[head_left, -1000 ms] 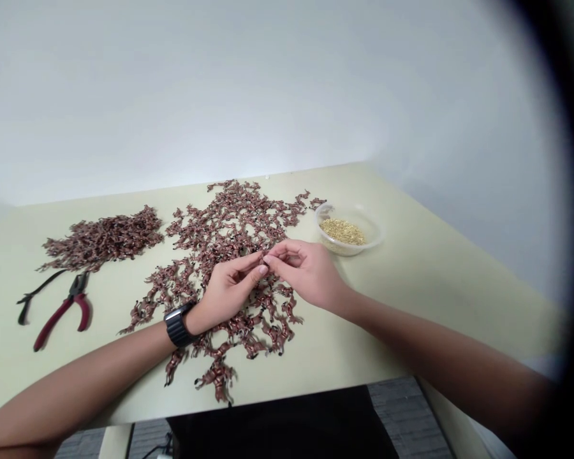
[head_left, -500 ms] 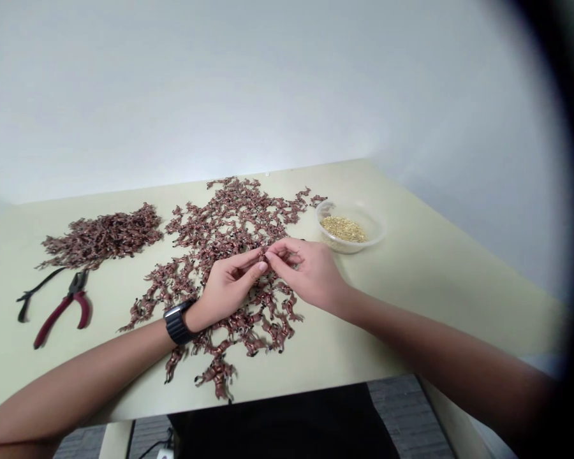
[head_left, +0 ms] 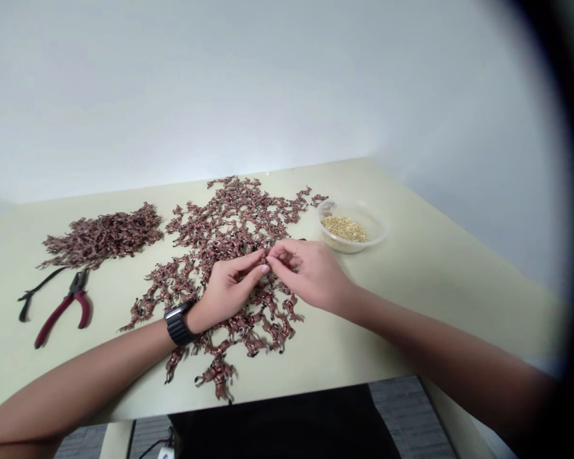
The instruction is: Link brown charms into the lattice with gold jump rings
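Note:
Above the spread of small brown horse-shaped figurines [head_left: 234,220], my two hands meet fingertip to fingertip. My left hand [head_left: 229,287], with a black watch [head_left: 179,324] at its wrist, pinches one small brown figurine between thumb and fingers; the fingertips mostly cover it. My right hand [head_left: 309,271] is closed in a pinch against the same spot, and whatever its fingertips hold is too small to make out. To the right of that hand, a clear plastic bowl [head_left: 377,239] holds many tiny gold-coloured metal pieces [head_left: 345,228].
A denser heap of the same brown figurines [head_left: 108,236] lies on the left of the pale table [head_left: 459,280]. In front of it are red-handled pliers [head_left: 69,306] and a black strap-like item [head_left: 29,299]. A pale wall [head_left: 268,83] stands behind the table.
My right hand has shifted very slightly right, and its fingertips have moved a little against the left hand's. The figurine stays pinched; the things on the table have not moved.

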